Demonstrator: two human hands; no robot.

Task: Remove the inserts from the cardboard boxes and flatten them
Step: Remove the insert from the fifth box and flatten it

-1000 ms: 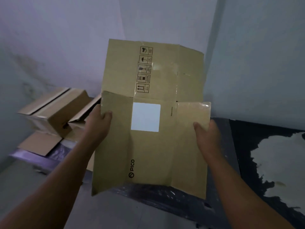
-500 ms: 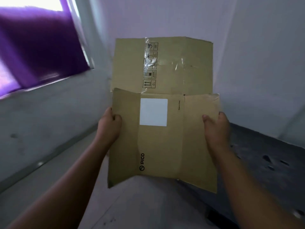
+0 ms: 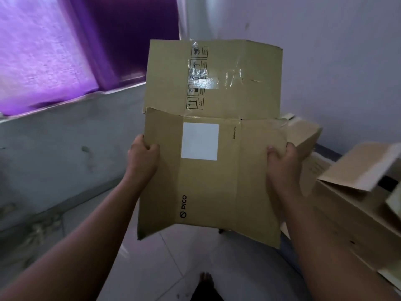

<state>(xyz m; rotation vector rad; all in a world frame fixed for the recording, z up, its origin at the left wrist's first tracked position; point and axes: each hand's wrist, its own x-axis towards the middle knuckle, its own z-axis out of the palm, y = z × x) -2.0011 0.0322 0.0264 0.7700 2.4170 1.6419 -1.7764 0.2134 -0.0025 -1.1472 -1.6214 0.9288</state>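
While the left hand (image 3: pixel 142 157) curls round its left edge and the right hand (image 3: pixel 284 161) curls round its right edge, each with the thumb on the near face, the flattened cardboard box (image 3: pixel 212 187) is held up in the air before the person, roughly upright, above the pale tiled floor (image 3: pixel 156 268). Its near face bears a blank white label (image 3: pixel 200 141) and the printed word PICO low on the left; the upper panel shows handling symbols and strips of clear tape (image 3: pixel 204 82). Behind the right hand and further right stand more cardboard boxes (image 3: pixel 351 218), flaps open. A purple curtain (image 3: pixel 65 51) hangs at upper left. What looks like a bare foot (image 3: pixel 206 279) shows near the bottom edge.
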